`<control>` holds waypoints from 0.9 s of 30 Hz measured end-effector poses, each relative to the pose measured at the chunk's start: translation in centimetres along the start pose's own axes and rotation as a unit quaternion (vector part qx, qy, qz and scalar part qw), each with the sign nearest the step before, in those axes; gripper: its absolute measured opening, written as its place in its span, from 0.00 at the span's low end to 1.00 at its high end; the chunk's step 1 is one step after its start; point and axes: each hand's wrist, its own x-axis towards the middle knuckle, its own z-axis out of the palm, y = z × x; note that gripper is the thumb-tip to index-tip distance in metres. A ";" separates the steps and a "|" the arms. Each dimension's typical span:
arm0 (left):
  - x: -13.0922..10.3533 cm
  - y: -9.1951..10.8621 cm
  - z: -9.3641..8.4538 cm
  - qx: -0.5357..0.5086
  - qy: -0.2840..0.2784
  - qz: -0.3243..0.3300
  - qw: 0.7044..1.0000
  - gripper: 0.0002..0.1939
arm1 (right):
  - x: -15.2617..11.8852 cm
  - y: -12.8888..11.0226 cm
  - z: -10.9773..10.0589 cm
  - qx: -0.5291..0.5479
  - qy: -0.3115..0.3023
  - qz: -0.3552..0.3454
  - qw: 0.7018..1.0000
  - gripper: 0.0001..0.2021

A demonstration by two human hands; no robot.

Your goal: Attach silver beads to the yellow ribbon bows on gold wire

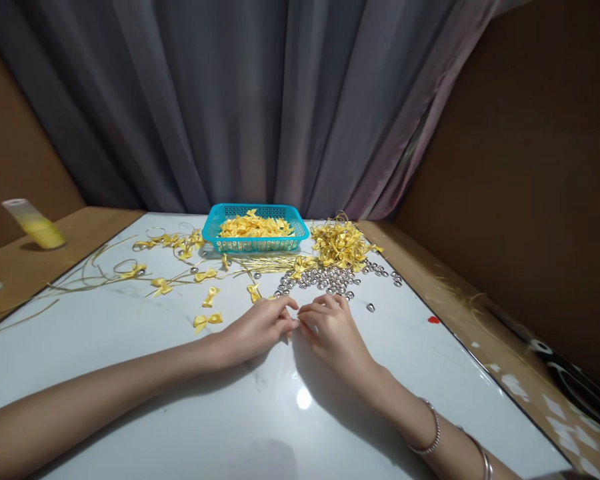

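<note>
My left hand [263, 328] and my right hand [334, 330] meet over the white table [180, 413], fingertips almost touching. Both are closed in a pinch. Whatever lies between the fingers is too small and hidden to name. A yellow ribbon bow [253, 292] lies just beyond my left fingers, and another bow [207, 321] rests left of that hand. Beyond my right hand spreads a pile of silver oval beads [325, 279]. One loose bead [371, 307] sits to its right. Thin gold cords [275, 264] stretch across behind the beads.
A blue plastic basket [255, 245] full of yellow bows stands at the back by a grey curtain [245, 100]. Beside it is a heap of corded bows [341, 243]. More bows and loose cords [95, 280] lie left. A yellow spool [43, 230] stands far left.
</note>
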 end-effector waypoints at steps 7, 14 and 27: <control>-0.5 -0.4 0.7 0.141 0.021 0.081 0.986 0.13 | 0.2 0.0 -0.3 0.020 -0.048 0.059 0.997 0.06; -0.7 -0.5 1.4 0.218 0.013 0.107 0.970 0.14 | 0.8 -0.8 -0.8 0.014 -0.115 0.097 0.989 0.07; -1.3 -0.1 -2.0 0.226 0.035 0.025 0.973 0.13 | 4.4 -0.7 -0.7 0.165 -0.147 0.138 0.965 0.09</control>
